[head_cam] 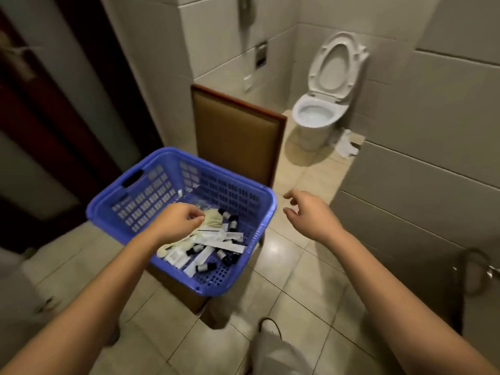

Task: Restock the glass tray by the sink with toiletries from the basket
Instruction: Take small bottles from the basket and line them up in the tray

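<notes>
At your far left stands a dark wooden door [40, 117]. Just right of it is the blue plastic basket [151, 196], resting on the seat of a brown padded chair [235, 136] whose wood-framed back rises behind it. The basket is rectangular, with a thick rolled rim, latticed walls, a perforated floor and a handle slot cut in its left side.

Your left hand [176, 220] reaches down inside the basket, back of the hand up, fingers curled with the thumb tip drawn in against them. It lies right on top of the toiletries [216, 244], but you cannot tell whether it has actually pinched one.

The toiletries lie in a loose heap on the basket floor, towards the near right corner. Among them are small dark bottles [230, 223] with pale caps, long flat white sachets [232, 236] lying crosswise over one another, and a cream-coloured packet [212, 220] just beside your fingertips.

Your right hand [311, 215] hovers outside the basket, just beyond its right rim and above the beige floor tiles [284, 266]. Its fingers are loosely bent and spread apart, and it holds nothing.

Further right and well back, a white toilet [316, 115] stands against the tiled wall with lid and seat raised. Crumpled white paper [347, 147] lies at its base.
</notes>
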{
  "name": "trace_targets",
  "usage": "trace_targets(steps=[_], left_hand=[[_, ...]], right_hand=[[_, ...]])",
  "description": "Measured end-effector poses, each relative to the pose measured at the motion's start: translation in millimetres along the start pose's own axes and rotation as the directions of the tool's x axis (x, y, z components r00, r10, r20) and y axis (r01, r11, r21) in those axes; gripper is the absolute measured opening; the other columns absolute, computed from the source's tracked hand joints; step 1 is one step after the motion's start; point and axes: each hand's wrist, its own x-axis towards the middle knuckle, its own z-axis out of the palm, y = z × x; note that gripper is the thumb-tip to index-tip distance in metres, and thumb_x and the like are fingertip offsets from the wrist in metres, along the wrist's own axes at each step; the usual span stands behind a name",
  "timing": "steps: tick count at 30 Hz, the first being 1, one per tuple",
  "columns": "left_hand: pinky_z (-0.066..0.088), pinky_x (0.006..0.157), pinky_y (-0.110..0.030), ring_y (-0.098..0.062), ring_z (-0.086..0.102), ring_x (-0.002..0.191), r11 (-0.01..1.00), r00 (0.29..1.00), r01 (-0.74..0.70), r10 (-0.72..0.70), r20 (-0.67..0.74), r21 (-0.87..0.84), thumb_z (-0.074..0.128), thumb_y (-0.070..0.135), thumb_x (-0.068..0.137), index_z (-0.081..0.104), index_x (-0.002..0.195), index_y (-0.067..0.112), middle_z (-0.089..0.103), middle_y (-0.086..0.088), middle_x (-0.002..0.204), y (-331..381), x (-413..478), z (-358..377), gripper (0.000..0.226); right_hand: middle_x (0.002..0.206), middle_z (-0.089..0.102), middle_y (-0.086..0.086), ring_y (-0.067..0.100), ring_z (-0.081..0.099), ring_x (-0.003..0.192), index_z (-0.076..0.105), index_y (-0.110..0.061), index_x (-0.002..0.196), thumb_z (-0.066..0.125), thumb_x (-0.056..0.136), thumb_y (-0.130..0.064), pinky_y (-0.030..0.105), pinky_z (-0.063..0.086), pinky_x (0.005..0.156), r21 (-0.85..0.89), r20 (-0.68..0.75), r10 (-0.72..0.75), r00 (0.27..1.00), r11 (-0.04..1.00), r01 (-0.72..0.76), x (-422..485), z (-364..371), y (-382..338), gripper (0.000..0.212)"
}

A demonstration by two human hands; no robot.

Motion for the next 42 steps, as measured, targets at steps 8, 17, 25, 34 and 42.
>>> trace_targets(steps=[8,17,25,34,42], left_hand=[[0.048,0.087,-0.035,-0.022,0.062,0.101,0.948,0.946,0.315,-0.317,-0.072,-0.047,0.054,0.023,0.095,0.065,0.112,0.011,0.066,-0.005,0.114,-47,19,-19,0.024],[0.049,0.087,-0.035,-0.024,0.061,0.1,0.83,0.857,0.516,-0.504,0.11,-0.214,0.056,0.023,0.093,0.064,0.111,0.01,0.065,-0.008,0.114,-80,73,67,0.024],[0.039,0.067,-0.027,-0.021,0.05,0.074,0.644,0.721,0.692,-0.589,0.364,-0.328,0.051,0.017,0.095,0.059,0.087,0.014,0.055,-0.01,0.087,-120,121,179,0.011],[0.045,0.07,-0.035,-0.029,0.057,0.088,0.62,0.641,0.762,-0.676,0.363,-0.19,0.047,0.014,0.094,0.058,0.11,0.006,0.058,-0.011,0.103,-164,180,256,0.021],[0.041,0.093,-0.039,-0.034,0.041,0.118,0.671,0.658,0.741,-0.718,0.225,-0.025,0.05,0.003,0.09,0.053,0.12,0.01,0.045,-0.014,0.128,-181,198,293,0.031]], right_hand=[[0.125,0.053,0.009,0.028,0.055,0.111,0.04,-0.016,0.136,0.051,0.094,-0.024,0.039,0.046,0.091,0.012,0.206,-0.216,0.954,0.976,0.218,105,33,-18,0.044],[0.125,0.053,0.013,0.031,0.054,0.11,0.045,-0.013,0.132,0.047,0.096,-0.023,0.041,0.047,0.087,-0.02,0.539,-0.238,0.808,0.955,0.295,174,132,-9,0.037],[0.123,0.057,0.016,0.034,0.058,0.098,0.039,-0.013,0.136,0.044,0.098,-0.019,0.043,0.049,0.074,-0.084,0.761,-0.166,0.627,0.934,0.348,206,243,13,0.038],[0.122,0.054,0.02,0.036,0.055,0.101,0.042,-0.005,0.129,0.043,0.095,-0.005,0.041,0.045,0.077,-0.201,0.923,0.002,0.386,0.857,0.475,235,352,19,0.035],[0.119,0.052,0.017,0.035,0.056,0.104,0.044,-0.006,0.127,0.045,0.093,0.0,0.037,0.038,0.07,-0.12,0.944,-0.162,0.289,0.645,0.755,228,404,16,0.035]])
